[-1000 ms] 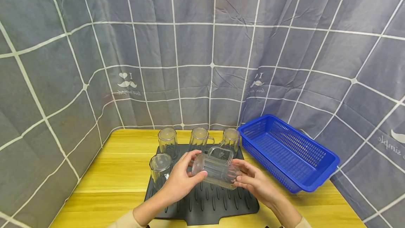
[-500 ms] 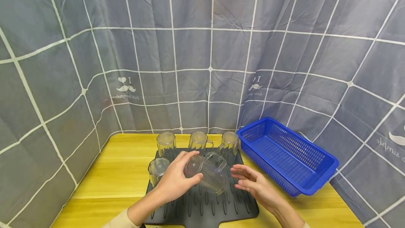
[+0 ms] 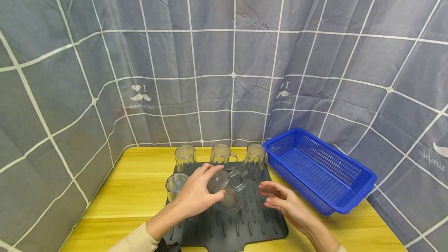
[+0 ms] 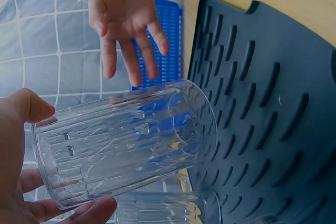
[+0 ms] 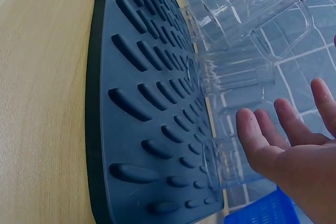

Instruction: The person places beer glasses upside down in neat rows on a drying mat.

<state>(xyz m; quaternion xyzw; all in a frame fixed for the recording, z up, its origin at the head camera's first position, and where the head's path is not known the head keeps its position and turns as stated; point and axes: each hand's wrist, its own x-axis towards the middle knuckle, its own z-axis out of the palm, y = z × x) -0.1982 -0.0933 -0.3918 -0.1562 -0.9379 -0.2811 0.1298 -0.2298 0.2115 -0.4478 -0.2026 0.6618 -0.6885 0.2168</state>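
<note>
A clear glass mug (image 3: 229, 197) with a handle is tilted above the black ridged mat (image 3: 245, 224), its base up and its mouth lower. My left hand (image 3: 197, 191) grips it near the base; in the left wrist view the thumb and fingers (image 4: 100, 211) wrap that end. Off to the right of the mug, my right hand (image 3: 288, 205) is apart from it, fingers spread and holding nothing. Several other glass mugs stand upside down on the mat: one front left (image 3: 176, 184), the others along the back, including a back-right mug (image 3: 255, 160).
A blue perforated plastic basket (image 3: 315, 170) stands right of the mat on the yellow wooden table (image 3: 122, 182). Behind and at both sides hangs a grey curtain (image 3: 213, 53) with white grid lines.
My right hand has let go of the mug and drawn back a little to the right. The left hand has turned the mug from nearly level towards mouth-down.
</note>
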